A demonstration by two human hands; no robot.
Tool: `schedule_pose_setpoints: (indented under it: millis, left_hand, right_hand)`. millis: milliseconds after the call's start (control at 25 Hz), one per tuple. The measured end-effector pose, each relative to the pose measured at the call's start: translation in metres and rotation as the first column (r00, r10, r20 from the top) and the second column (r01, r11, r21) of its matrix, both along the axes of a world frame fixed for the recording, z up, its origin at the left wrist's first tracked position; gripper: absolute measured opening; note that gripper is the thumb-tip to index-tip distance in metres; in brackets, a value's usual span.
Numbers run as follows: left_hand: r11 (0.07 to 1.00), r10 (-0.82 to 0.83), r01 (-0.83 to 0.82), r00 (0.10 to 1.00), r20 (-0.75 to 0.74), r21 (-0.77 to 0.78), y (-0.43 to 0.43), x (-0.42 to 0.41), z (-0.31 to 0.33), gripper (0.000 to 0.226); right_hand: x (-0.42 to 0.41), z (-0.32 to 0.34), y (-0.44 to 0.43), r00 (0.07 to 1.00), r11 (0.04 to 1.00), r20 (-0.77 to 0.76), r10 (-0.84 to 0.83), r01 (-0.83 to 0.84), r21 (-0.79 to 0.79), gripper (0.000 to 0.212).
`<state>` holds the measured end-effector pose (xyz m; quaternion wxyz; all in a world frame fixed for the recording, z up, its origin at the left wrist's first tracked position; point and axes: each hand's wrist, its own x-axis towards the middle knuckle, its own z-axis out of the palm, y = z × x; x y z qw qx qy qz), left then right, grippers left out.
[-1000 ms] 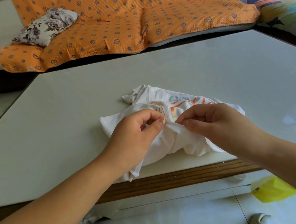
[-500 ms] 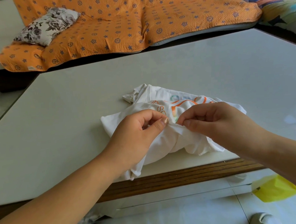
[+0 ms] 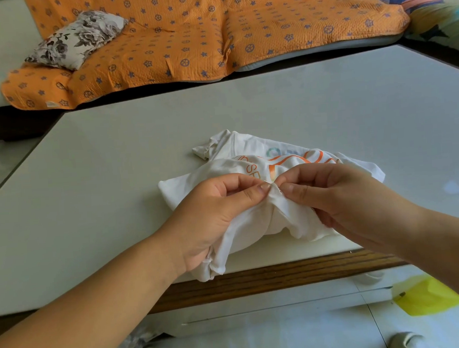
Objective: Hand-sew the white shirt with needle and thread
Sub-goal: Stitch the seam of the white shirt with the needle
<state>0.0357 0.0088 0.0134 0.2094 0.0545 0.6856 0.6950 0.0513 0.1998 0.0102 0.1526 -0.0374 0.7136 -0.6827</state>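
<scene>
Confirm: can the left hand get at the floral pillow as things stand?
Probably not: the left hand pinches the white shirt, and the floral pillow lies on the sofa beyond the table.

I see a pale, glossy tabletop [image 3: 299, 102] filling the middle of my view, with a dark wooden edge [image 3: 283, 275] along its near side. On it lies the white shirt [image 3: 253, 226], crumpled in a heap close to that near side, its orange print facing up. One corner of the cloth droops over the rim and meets the wooden edge. Light glares off the surface on my right.
</scene>
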Motion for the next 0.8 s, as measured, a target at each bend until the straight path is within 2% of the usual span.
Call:
schedule_pose_setpoints:
  millis: [80,160,320,440,600,800]
  left_hand:
    - [1.0,0.003,-0.003,1.0,0.026,0.004,0.0,0.0,-0.001,0.027]
    - [1.0,0.008,-0.008,0.999,0.048,0.003,0.0,0.0,-0.002,0.026]
    - [1.0,-0.008,0.006,0.995,0.099,0.024,0.004,0.001,-0.003,0.023]
    - [1.0,0.006,-0.007,0.995,0.096,0.001,0.004,0.001,-0.003,0.027]
    - [0.996,0.021,-0.017,0.999,0.05,-0.085,0.007,0.002,-0.001,0.035]
    - [0.985,0.026,-0.016,0.998,0.058,-0.169,0.007,0.002,0.001,0.027]
  right_hand:
    - [0.0,0.001,0.0,1.0,1.0,-0.008,-0.014,0.014,0.012,0.014]
    - [0.001,0.003,-0.003,0.999,0.999,-0.052,-0.005,0.007,0.039,0.005]
    - [0.004,0.004,-0.004,0.972,0.977,-0.232,0.037,0.013,0.211,0.023]
    - [0.007,0.009,-0.005,0.965,0.965,-0.262,0.025,0.045,0.257,0.025]
    - [0.008,0.009,-0.007,0.967,0.951,-0.249,-0.049,0.122,0.284,0.009]
    - [-0.003,0.013,-0.004,0.925,0.923,-0.275,-0.263,0.324,0.207,0.013]
